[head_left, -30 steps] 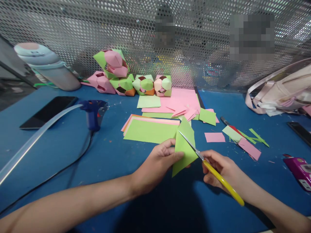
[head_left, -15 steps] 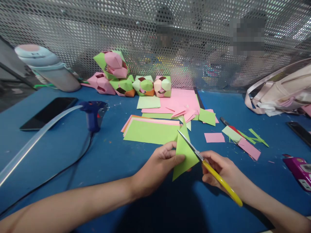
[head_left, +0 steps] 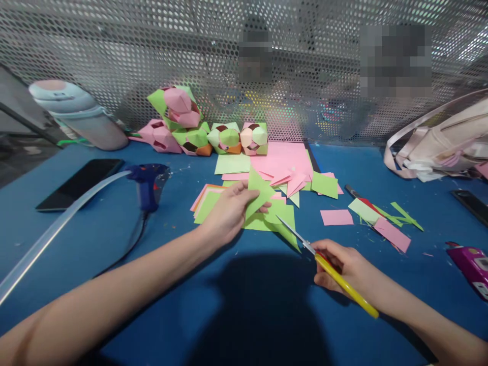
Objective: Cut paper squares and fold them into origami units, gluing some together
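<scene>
My left hand [head_left: 229,208] pinches a folded light-green paper piece [head_left: 257,194] between thumb and fingers, above a stack of coloured paper strips [head_left: 208,207] with green on top. My right hand [head_left: 345,267] grips a pair of scissors [head_left: 335,279] with yellow handles. Their blades look together and point up and left. Just beyond the tips, another green paper piece [head_left: 287,235] slants off the front right of the stack, apart from my left hand. Whether it touches the scissors I cannot tell.
Folded paper ornaments [head_left: 190,137] stand along the perforated metal panel [head_left: 213,61]. At left are a glue gun [head_left: 148,185] with its cable, a black phone [head_left: 80,184] and a bottle [head_left: 82,117]. Paper scraps [head_left: 392,234], a purple object [head_left: 470,267] and a bag [head_left: 442,137] lie rightward.
My left hand has moved up and left with one green piece, away from the scissors. A second green piece now shows apart at the blade tips. The right hand has barely moved.
</scene>
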The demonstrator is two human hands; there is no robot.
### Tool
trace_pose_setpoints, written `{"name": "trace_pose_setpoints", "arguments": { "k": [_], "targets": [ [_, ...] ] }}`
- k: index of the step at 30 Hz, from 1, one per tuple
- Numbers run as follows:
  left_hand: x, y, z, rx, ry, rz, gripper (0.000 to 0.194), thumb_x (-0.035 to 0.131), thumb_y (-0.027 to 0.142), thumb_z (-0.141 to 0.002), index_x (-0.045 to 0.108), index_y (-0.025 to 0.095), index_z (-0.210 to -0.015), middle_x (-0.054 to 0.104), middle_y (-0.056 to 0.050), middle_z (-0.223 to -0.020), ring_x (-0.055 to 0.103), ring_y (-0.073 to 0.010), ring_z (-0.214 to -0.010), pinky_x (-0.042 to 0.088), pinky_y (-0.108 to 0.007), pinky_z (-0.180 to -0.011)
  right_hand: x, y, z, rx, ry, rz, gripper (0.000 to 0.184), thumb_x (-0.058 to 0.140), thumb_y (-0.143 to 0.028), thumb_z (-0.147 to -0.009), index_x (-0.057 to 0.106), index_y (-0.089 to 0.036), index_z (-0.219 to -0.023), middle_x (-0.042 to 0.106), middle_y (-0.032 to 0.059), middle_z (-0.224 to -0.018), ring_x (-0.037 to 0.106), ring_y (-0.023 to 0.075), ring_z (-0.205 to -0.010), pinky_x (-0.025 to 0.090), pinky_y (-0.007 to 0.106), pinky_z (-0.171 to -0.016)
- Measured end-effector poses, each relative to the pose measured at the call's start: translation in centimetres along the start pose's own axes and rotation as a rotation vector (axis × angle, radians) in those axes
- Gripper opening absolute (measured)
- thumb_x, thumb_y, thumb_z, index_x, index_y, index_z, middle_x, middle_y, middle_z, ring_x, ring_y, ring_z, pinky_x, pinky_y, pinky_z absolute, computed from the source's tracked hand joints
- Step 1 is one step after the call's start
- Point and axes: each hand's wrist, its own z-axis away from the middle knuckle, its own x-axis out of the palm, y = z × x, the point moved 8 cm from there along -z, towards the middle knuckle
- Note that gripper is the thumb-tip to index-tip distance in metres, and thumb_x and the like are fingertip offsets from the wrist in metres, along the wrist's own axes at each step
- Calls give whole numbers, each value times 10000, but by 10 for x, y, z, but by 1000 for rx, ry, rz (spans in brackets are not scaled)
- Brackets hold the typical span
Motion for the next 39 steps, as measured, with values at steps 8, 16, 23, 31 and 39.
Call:
{"name": "trace_pose_setpoints", "arguments": {
  "k": [8,16,23,31,39],
  "targets": [
    [-28,18,-54,132,124,-587,495,635,280,-776,517,157,-1241,538,-173,-1326,540,-298,-1198,514,-419,-895,0,-3,4,17,-29,46,432,637,-497,-799,526,-220,-1111,551,-23,-742,437,106,-598,359,233,-541],
    [20,7,8,516,-399,-1203,396,497,120,-786,601,164,-1166,510,-126,-1376,463,-246,-1285,373,-434,-1081,-13,-11,8,1,30,107,466,613,-542,-798,533,-215,-1120,611,-4,-761,501,121,-591,395,240,-526],
    [22,-16,32,665,-504,-1288,220,510,125,-827,678,172,-961,533,-158,-1340,466,-287,-1275,415,-467,-1042,-50,-11,10,-152,437,612,518,573,-534,-845,508,-161,-1198,658,105,-969,630,206,-746,483,299,-624],
    [13,-5,43,871,-362,-1108,154,514,115,-851,653,175,-878,581,-171,-1267,536,-257,-1189,497,-465,-954,-59,13,-1,-42,457,1155,371,447,-318,-915,531,-156,-1238,657,152,-1040,659,266,-805,470,309,-585],
    [6,13,70,1126,-247,-1029,142,620,110,-814,639,218,-904,629,-119,-1200,578,-246,-1144,491,-441,-950,-60,11,4,-73,310,1168,454,487,-320,-904,521,-114,-1307,637,193,-1002,600,330,-907,485,448,-780]
  ]
}}
